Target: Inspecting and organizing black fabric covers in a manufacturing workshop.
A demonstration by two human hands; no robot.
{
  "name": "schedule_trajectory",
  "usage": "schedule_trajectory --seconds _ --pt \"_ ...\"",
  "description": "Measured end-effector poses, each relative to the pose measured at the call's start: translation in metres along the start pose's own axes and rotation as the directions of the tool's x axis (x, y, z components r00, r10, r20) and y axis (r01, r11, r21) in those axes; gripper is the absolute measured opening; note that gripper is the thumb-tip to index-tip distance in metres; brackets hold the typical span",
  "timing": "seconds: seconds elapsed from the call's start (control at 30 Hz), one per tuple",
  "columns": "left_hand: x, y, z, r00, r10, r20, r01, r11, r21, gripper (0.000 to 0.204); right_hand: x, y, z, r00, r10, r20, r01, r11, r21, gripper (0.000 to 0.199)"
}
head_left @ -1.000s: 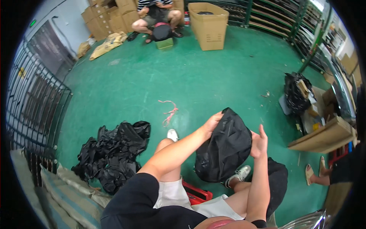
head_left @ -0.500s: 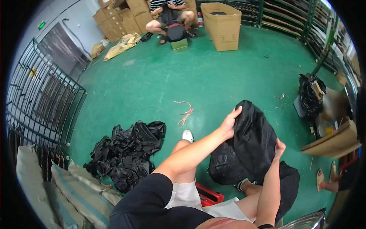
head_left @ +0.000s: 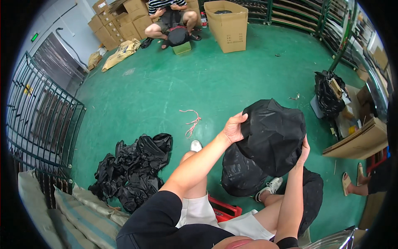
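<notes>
A black fabric piece (head_left: 273,137), rounded like a cover or bag, is held up in front of me between both hands. My left hand (head_left: 234,128) grips its left edge, with the thumb on top. My right hand (head_left: 304,151) is closed on its lower right edge, and most of those fingers are behind the cloth. Below it, near my right shoe, lies another dark rounded fabric piece (head_left: 240,174); whether the two are joined I cannot tell. More black fabric (head_left: 311,199) lies beside my right leg. To my left, a crumpled heap of black fabric (head_left: 137,166) rests on the green floor.
Pale woven sacks (head_left: 83,211) and a dark metal rack (head_left: 41,120) stand at left. A pink string (head_left: 193,122) lies ahead. A tall carton (head_left: 228,29) and a seated person (head_left: 172,20) are at the back. Flat cardboard (head_left: 356,141) and another person's feet (head_left: 352,180) are at right.
The held black fabric has been spread from a long folded shape into a wider, rounder one. Both hands still hold it. My view has shifted slightly to the right.
</notes>
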State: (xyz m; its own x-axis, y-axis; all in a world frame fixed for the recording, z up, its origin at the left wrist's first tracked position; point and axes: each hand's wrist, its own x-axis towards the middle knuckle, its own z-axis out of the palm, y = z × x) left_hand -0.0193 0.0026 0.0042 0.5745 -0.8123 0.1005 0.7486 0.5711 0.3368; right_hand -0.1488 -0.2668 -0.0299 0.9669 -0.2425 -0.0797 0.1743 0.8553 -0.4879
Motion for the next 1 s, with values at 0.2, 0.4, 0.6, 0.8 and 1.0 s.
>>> schedule_trajectory --seconds 0.2,0.4,0.6,0.8,1.0 --pt "0.002 -0.009 0.004 0.987 -0.126 -0.103 0.16 0.861 0.482 0.051 0.0 0.0 0.016 0.995 0.016 0.103 -0.021 0.999 0.047 0.041" --pt "0.002 0.006 -0.003 0.975 0.09 -0.206 -0.031 0.961 0.273 0.037 0.01 -0.008 0.0 0.996 0.068 0.059 -0.071 0.996 0.049 0.045" --pt "-0.005 0.001 0.004 0.981 -0.003 -0.195 0.032 0.989 0.146 0.038 -0.002 0.012 0.059 0.988 0.125 0.092 -0.139 0.976 0.166 0.058" --pt "-0.002 0.015 -0.006 0.975 -0.072 -0.212 0.076 0.997 0.01 0.038 0.003 0.005 0.014 0.998 0.069 -0.003 -0.068 0.997 0.044 0.042" --pt "-0.004 0.015 -0.013 0.956 -0.158 -0.246 0.129 0.983 -0.132 0.035 -0.005 0.016 0.043 0.98 0.194 -0.055 -0.198 0.976 -0.091 0.048"
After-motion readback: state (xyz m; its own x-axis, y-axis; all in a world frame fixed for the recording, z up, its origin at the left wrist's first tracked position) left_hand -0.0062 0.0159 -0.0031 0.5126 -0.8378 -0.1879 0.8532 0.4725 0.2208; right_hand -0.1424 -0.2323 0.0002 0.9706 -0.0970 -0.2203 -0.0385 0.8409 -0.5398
